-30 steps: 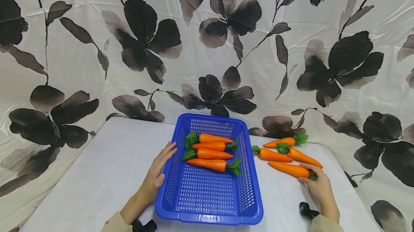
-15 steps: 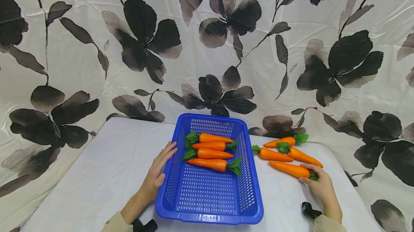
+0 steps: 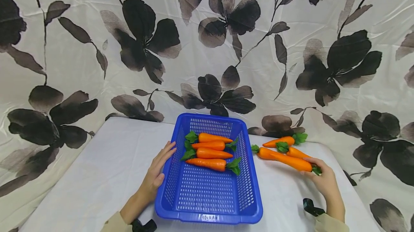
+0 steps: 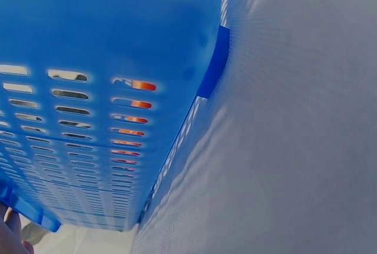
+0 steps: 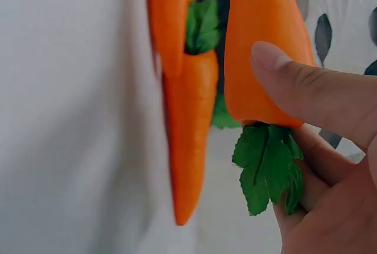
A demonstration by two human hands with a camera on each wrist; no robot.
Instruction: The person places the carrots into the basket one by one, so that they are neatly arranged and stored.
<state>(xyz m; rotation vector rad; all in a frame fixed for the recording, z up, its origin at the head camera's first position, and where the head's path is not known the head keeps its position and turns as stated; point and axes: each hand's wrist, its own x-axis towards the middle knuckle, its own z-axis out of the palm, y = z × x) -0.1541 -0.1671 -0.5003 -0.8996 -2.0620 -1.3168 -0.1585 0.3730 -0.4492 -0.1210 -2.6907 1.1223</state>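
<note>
With thumb and fingers, my right hand (image 3: 326, 180) grips an orange carrot (image 3: 297, 162) near its leafy green end. The right wrist view shows the thumb across the thick end of this carrot (image 5: 265, 48), raised off the table. Behind it lie three more carrots, one with its tip to the right (image 3: 297, 152), one beside it (image 3: 266, 153), and one farther back (image 3: 279, 142). My left hand (image 3: 154, 176) rests straight fingers against the left rim of a blue perforated basket (image 3: 207, 194). Inside it several carrots (image 3: 207, 164) lie crosswise in a row.
A white-covered table (image 3: 93, 174) bears everything. A floral cloth (image 3: 194, 63) hangs behind its back edge. Dark wrist cameras are worn at both wrists, the right one (image 3: 312, 207) close above the table. The basket's perforated side (image 4: 70, 118) fills much of the left wrist view.
My right hand has lifted the nearest carrot off the table and shifted it slightly up and right, so it now overlaps the carrots behind. The left hand and basket stay put.
</note>
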